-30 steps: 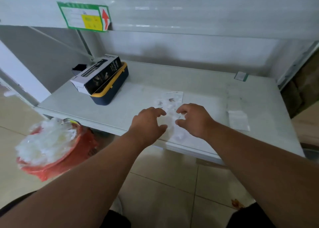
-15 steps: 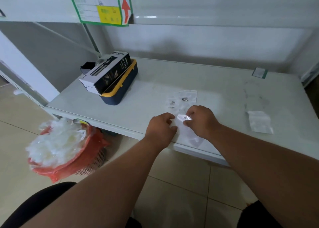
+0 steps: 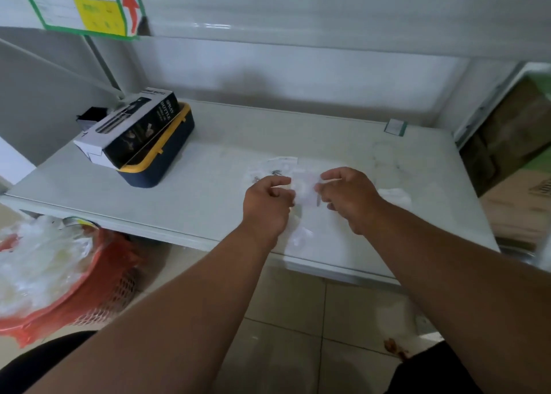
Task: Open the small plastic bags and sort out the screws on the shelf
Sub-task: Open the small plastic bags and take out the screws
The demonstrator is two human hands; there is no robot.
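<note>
1. Small clear plastic bag (image 3: 304, 189) held up just above the shelf (image 3: 208, 197), stretched between both hands, nearer the front edge of the shelf than the back.
2. Left hand (image 3: 266, 206) curled at the bag's left edge, fingertips pinching the plastic.
3. Right hand (image 3: 348, 198) curled at the bag's right edge, thumb and fingers pinching it too.
4. Loose screws (image 3: 275, 172) lying on the shelf just behind the left hand, on another flat clear bag (image 3: 281, 162).
5. More crumpled clear plastic (image 3: 298, 235) on the shelf below the held bag, near the front edge.
6. Another clear bag (image 3: 396, 195) flat on the shelf just right of the right hand.
7. Black-and-white carton (image 3: 131, 127) leaning on a navy and yellow box (image 3: 162, 162), far left on the shelf.
8. Red basket (image 3: 98, 286) full of clear plastic, on the floor below the shelf's left end.
9. Green-bordered label (image 3: 80, 6) with a red arrow on the upper shelf's edge, above the left end of the shelf.
</note>
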